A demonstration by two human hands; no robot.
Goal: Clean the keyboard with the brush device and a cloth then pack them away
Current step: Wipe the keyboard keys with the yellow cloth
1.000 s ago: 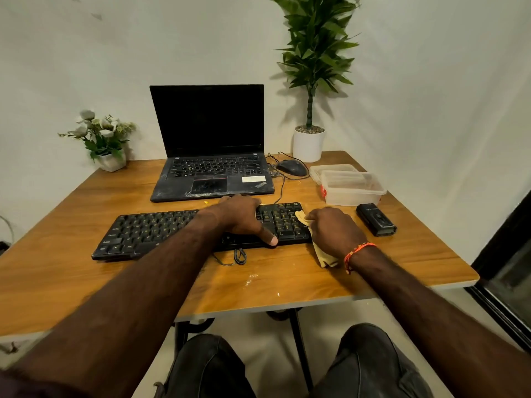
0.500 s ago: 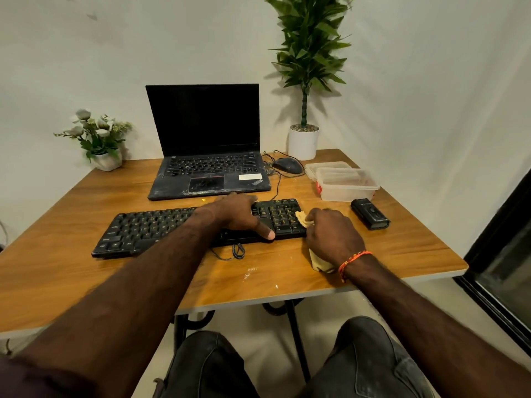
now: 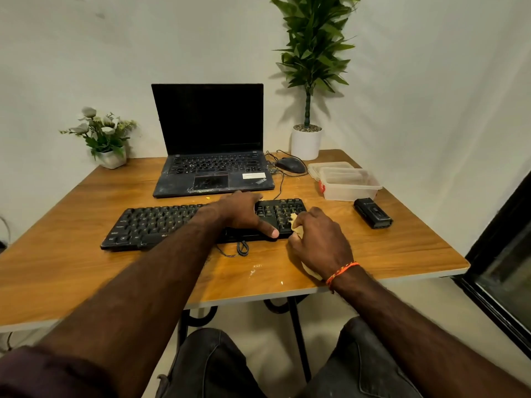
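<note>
A black wired keyboard (image 3: 161,225) lies across the wooden table (image 3: 71,268) in front of me. My left hand (image 3: 244,212) rests flat on its right half, thumb over the front edge, holding it down. My right hand (image 3: 319,239) is closed on a pale yellow cloth (image 3: 296,225), pressed against the keyboard's right end at the number pad; most of the cloth is hidden under the hand, with a bit showing below the wrist. The black brush device (image 3: 372,216) lies on the table to the right, apart from both hands.
An open black laptop (image 3: 212,168) stands behind the keyboard. A mouse (image 3: 290,165) and clear plastic containers (image 3: 347,182) sit at the back right. A flower pot (image 3: 112,158) and a tall potted plant (image 3: 306,142) stand by the wall. The keyboard cable (image 3: 242,248) loops near the front.
My right hand with the cloth has slid left from beside the keyboard onto its right end. The left hand has stayed on the keyboard.
</note>
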